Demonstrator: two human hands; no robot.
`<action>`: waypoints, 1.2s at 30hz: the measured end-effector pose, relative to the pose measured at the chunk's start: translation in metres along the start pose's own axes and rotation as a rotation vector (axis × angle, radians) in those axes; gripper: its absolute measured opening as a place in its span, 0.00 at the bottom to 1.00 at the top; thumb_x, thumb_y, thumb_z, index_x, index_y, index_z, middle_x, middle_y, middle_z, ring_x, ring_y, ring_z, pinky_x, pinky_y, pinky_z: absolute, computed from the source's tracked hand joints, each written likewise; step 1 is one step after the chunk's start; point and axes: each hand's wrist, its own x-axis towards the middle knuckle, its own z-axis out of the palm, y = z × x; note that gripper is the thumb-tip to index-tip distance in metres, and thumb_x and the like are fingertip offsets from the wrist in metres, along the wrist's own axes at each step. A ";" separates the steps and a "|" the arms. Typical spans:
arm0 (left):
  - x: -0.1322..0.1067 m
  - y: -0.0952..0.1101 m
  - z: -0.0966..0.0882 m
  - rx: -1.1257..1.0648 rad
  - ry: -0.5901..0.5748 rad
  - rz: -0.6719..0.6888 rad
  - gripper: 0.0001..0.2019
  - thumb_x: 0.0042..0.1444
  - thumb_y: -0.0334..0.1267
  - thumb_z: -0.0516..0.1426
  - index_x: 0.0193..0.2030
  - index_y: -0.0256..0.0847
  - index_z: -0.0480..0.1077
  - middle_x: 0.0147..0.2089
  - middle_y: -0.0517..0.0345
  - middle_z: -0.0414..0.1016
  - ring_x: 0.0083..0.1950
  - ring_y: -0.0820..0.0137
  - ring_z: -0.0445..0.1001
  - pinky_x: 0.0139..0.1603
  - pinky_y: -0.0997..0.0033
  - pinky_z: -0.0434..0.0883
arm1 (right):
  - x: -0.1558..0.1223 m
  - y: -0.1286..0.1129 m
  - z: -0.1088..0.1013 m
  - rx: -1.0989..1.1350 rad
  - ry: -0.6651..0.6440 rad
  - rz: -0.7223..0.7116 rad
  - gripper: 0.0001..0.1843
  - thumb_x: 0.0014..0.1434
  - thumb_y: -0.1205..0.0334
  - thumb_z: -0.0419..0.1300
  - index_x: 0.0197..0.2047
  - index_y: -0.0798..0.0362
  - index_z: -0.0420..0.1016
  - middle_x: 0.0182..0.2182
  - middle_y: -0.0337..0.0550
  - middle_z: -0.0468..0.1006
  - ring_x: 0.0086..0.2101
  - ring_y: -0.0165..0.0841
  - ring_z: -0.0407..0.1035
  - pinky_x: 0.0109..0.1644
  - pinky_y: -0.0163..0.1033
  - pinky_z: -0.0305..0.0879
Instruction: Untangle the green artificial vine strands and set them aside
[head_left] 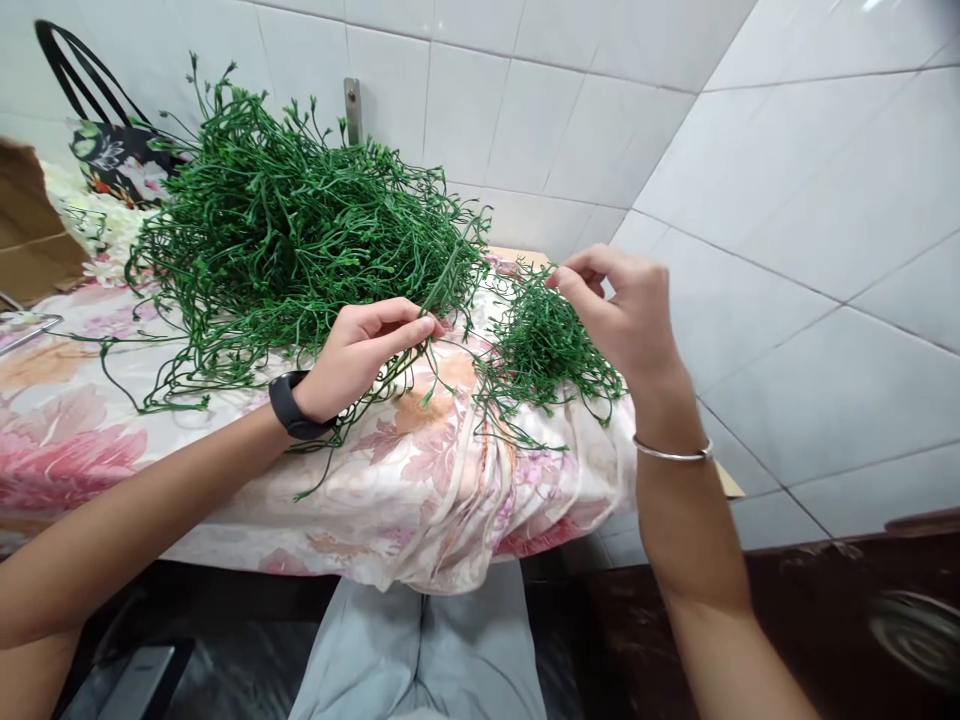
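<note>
A big tangled heap of green artificial stems [285, 225] lies on a table under a pink floral cloth [420, 480]. My left hand [360, 350], with a black band on its wrist, is closed in a pinch on one green stem at the heap's right edge. A smaller bunch of the same green sprigs [544, 350] rests near the table's right corner. My right hand [622, 310], a metal bangle on its wrist, has its fingers pinched on the top of that small bunch.
White tiled walls rise behind and to the right of the table. A brown cardboard box [30, 220] and a flowered bag with black handles [112, 150] stand at the far left. A metal bracket [352, 105] is fixed to the wall. My grey-trousered knees [420, 650] are below the table edge.
</note>
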 end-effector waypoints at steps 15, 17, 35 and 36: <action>0.002 -0.003 0.004 -0.090 -0.009 -0.035 0.11 0.52 0.41 0.55 0.35 0.38 0.75 0.37 0.53 0.76 0.39 0.72 0.72 0.41 0.71 0.67 | 0.000 -0.008 0.011 0.134 -0.002 -0.036 0.13 0.59 0.56 0.50 0.31 0.54 0.70 0.26 0.41 0.70 0.27 0.27 0.61 0.33 0.37 0.56; 0.003 -0.003 0.004 -0.080 -0.034 -0.034 0.11 0.52 0.42 0.55 0.35 0.37 0.74 0.36 0.53 0.76 0.38 0.71 0.71 0.41 0.71 0.67 | -0.004 -0.025 0.019 0.295 -0.174 -0.134 0.14 0.58 0.54 0.51 0.31 0.55 0.70 0.26 0.40 0.70 0.28 0.26 0.61 0.32 0.34 0.56; 0.004 -0.001 0.001 -0.237 0.007 -0.118 0.12 0.53 0.42 0.55 0.38 0.38 0.75 0.38 0.53 0.76 0.40 0.72 0.71 0.41 0.73 0.66 | 0.003 0.017 -0.011 -0.252 -0.017 0.158 0.15 0.55 0.53 0.53 0.23 0.52 0.68 0.21 0.41 0.68 0.24 0.30 0.60 0.34 0.40 0.55; 0.004 -0.002 0.001 -0.237 0.001 -0.121 0.12 0.53 0.42 0.55 0.38 0.37 0.75 0.38 0.53 0.76 0.40 0.72 0.71 0.41 0.73 0.66 | 0.003 0.022 -0.011 -0.291 -0.065 0.195 0.15 0.54 0.52 0.55 0.22 0.53 0.68 0.21 0.42 0.68 0.24 0.30 0.61 0.34 0.41 0.55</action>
